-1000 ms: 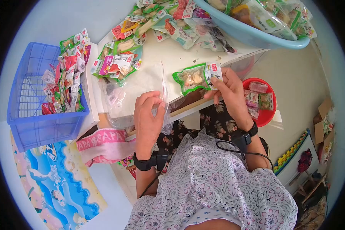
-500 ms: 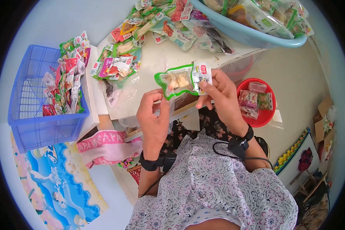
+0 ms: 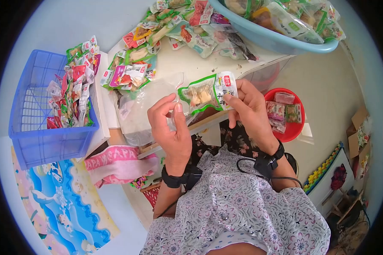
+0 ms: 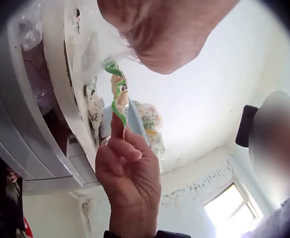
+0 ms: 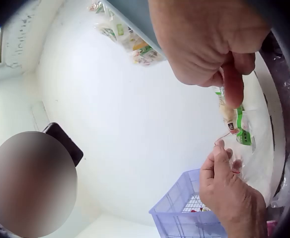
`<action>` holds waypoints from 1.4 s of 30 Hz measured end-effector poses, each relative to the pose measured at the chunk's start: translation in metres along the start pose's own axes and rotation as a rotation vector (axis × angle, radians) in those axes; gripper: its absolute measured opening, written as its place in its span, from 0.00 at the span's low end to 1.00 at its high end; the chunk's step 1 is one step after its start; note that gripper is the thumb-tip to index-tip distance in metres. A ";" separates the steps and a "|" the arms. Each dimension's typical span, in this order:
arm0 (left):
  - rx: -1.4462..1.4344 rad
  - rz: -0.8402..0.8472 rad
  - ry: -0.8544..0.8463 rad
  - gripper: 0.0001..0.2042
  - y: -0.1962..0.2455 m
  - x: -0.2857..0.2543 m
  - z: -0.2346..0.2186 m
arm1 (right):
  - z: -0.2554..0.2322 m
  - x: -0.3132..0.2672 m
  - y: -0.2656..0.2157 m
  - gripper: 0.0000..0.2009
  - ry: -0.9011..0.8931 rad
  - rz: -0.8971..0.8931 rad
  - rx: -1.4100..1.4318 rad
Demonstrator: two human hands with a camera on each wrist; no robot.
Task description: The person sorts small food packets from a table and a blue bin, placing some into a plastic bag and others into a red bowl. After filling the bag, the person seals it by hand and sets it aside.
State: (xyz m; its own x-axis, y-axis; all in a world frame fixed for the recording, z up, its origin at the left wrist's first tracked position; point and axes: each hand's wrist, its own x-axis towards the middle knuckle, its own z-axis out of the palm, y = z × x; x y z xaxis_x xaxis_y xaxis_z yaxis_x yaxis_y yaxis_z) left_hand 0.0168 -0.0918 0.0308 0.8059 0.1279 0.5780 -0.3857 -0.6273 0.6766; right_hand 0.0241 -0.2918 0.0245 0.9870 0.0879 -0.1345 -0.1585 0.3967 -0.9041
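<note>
My right hand (image 3: 251, 108) pinches a green-edged food packet (image 3: 200, 94) by its white printed end. Pale chunks show through the packet's clear window. Close to the packet's green end, my left hand (image 3: 170, 127) pinches the edge of a clear plastic bag (image 3: 142, 112) between thumb and fingers. That bag lies spread over the front of the white table (image 3: 170, 59). In the right wrist view, the left hand (image 5: 229, 186) grips the bag by a thin red line along its mouth, just beside the packet (image 5: 241, 126).
Many similar packets (image 3: 134, 76) lie heaped along the table's back. A light-blue basin (image 3: 276, 36) of filled bags stands at the far right. At left is a blue crate (image 3: 51, 140) with packets. A red basin (image 3: 291, 136) holds several packs below. A pink towel (image 3: 119, 163) hangs near the table's front.
The right hand has carried the packet leftward, close to the left hand. My left hand has turned slightly and shifted a little right, keeping hold of the bag.
</note>
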 end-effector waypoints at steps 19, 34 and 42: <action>-0.339 0.017 -0.192 0.04 0.014 -0.002 0.023 | 0.025 0.040 0.013 0.11 -0.217 0.075 0.056; -0.357 0.037 -0.104 0.03 -0.016 0.003 0.030 | 0.041 0.052 0.017 0.12 -0.281 -0.154 -0.544; -0.315 -0.205 -0.141 0.03 -0.052 -0.005 0.011 | 0.037 0.067 -0.026 0.07 -0.257 -0.211 -0.903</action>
State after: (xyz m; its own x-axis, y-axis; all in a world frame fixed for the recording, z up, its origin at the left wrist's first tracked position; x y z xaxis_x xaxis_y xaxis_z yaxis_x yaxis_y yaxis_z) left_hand 0.0382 -0.0683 -0.0125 0.9256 0.1054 0.3634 -0.3121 -0.3305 0.8907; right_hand 0.0938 -0.2619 0.0539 0.9400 0.3353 0.0624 0.2072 -0.4161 -0.8854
